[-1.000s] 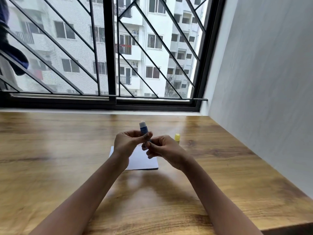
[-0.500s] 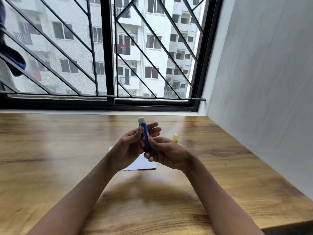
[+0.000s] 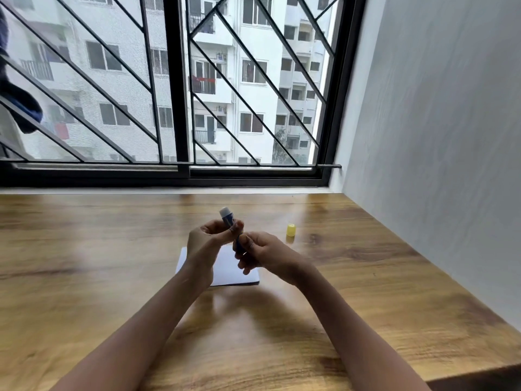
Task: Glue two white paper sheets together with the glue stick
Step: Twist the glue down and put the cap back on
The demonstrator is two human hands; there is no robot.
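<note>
Pinching the glue stick [image 3: 227,217] barrel, the left hand [image 3: 207,244] steadies it above the white paper sheets [image 3: 228,273] while the right hand [image 3: 262,253] pinches its base; small twists should raise enough glue

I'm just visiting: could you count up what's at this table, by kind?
glue stick: 1
yellow cap: 1
white paper pile: 1, its sheets cannot be counted
hands: 2, left hand and right hand, both gripping the glue stick
Total: 5

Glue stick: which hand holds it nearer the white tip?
The left hand, pinching the glue stick just under its white tip; the right hand grips the bottom.
</note>
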